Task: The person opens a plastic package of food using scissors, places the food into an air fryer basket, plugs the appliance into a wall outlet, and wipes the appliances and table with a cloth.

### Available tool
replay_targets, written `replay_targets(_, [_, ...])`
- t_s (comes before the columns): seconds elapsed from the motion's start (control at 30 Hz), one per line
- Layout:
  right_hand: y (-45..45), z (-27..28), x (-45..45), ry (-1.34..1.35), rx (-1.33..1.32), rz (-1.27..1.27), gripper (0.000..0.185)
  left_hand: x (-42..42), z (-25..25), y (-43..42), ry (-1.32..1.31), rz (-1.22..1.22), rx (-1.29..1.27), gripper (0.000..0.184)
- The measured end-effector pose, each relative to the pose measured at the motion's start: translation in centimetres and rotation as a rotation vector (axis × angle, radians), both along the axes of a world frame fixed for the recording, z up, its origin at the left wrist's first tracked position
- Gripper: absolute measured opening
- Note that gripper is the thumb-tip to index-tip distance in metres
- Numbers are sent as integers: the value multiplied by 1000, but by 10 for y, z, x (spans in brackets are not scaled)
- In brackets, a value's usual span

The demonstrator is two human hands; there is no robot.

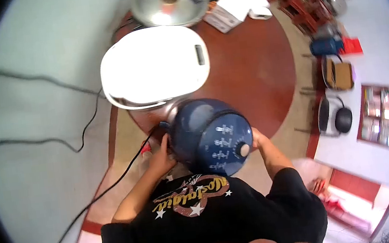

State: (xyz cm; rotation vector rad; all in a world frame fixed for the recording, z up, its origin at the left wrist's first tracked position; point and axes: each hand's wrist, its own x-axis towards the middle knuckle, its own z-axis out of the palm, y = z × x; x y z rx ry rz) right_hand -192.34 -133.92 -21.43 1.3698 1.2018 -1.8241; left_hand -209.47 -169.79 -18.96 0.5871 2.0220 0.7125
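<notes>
A dark blue rounded appliance (190,126) with white printed symbols and a pale knob is held close in front of my black shirt, over the near edge of the round table. My left hand (162,158) presses against its left side, close to where a black cord meets it. On the right side, my right hand (257,139) grips the appliance, its fingers partly hidden behind it. Just beyond the appliance lies a white oval board-like item (154,66) with a dark slot.
The brown round table (256,71) also bears a metal pan (169,4) and a white box (230,12) at the back. A black cord (115,181) runs down left past my arm. Chairs (335,115) stand along the right wall.
</notes>
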Motion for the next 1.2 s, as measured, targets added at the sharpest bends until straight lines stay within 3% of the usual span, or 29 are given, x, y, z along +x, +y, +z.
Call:
replay_targets(0.03, [-5,8,-4,-70,21,-21,70,4,-2,-2,34,25,77,90])
replay_targets(0.1, [-4,-29,10,40,230,243,68,7,-1,2,64,1,170,90])
replay_targets(0.17, [-15,1,-10,-34,175,92,62,11,3,3,-59,109,209,92])
replay_targets(0.23, [-17,4,-14,-26,195,46,59,15,-10,5,-24,113,272,94])
replay_targets(0.3, [-22,25,-28,-24,206,33,58,21,-27,-3,23,71,114,90])
replay_targets(0.37, [-20,41,-43,-22,211,29,57,28,-32,-2,118,110,215,81])
replay_targets(0.43, [-12,43,-52,-40,244,225,55,30,-23,0,92,133,181,62])
replay_targets(0.47, [-13,43,-53,-44,243,200,55,31,-16,1,94,127,181,52])
replay_targets(0.57, [-9,35,-59,-44,290,243,51,34,-3,7,-25,268,381,45])
replay_targets(0.6, [-8,27,-64,-31,325,273,49,34,11,11,-58,307,316,46])
replay_targets(0.7, [-3,20,-68,4,363,284,48,39,11,13,-102,238,321,51])
replay_targets(0.73, [-3,21,-67,19,369,287,49,45,-9,5,-104,305,420,52])
replay_targets(0.83, [-9,18,-43,178,319,-128,49,48,-20,-4,-40,243,378,54])
replay_targets(0.87, [-16,4,-27,184,323,-143,49,47,-25,-12,-35,228,382,54])
replay_targets(0.93, [-41,-29,22,283,466,-987,37,49,-34,-30,-110,411,168,44])
replay_targets(0.97, [-67,-29,50,248,500,-1018,26,55,-43,-38,-108,401,177,44])
replay_targets(1.0, [-84,-67,96,330,372,-572,28,63,-52,-48,-173,420,184,38])
replay_targets(1.07, [-163,-51,119,456,-110,-343,44,82,-48,-50,-286,418,251,26])
replay_targets(1.13, [-226,-18,99,38,-351,-402,50,111,-35,-30,-302,230,348,30])
replay_targets(1.17, [-242,-13,100,208,-562,-488,54,125,-26,-16,-438,139,400,35])
replay_targets(1.2, [-253,-23,98,349,-574,-604,48,135,-24,-5,-318,-113,393,42])
